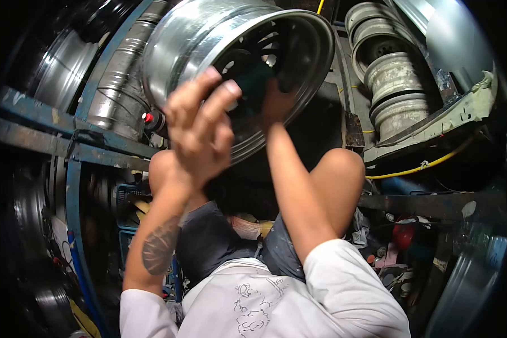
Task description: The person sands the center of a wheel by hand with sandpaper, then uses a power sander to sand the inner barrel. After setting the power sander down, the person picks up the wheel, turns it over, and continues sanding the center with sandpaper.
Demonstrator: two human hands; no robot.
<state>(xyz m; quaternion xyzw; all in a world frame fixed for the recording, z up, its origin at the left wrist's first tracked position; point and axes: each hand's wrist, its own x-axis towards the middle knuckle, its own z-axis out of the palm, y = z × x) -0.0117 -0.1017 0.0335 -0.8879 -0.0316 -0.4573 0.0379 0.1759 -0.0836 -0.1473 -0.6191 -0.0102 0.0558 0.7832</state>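
A shiny metal wheel rim (174, 48) is tilted in front of my knees, its open side facing me. My left hand (200, 127) is raised before the near left edge of the rim, slightly blurred. Its fingers are apart and hold nothing. My right hand (277, 101) reaches inside the barrel of the rim, in deep shadow. A dark green patch (248, 84) shows beside it within the rim; I cannot tell whether the hand grips it. The fingers there are mostly hidden in the dark.
Several dusty wheel rims (397, 79) lie in a row at the right. A silver rim (67, 67) sits on the blue metal rack (73, 191) at the left, near a metal cylinder (115, 84). A yellow hose (422, 167) curves across the right side. Clutter fills the floor below.
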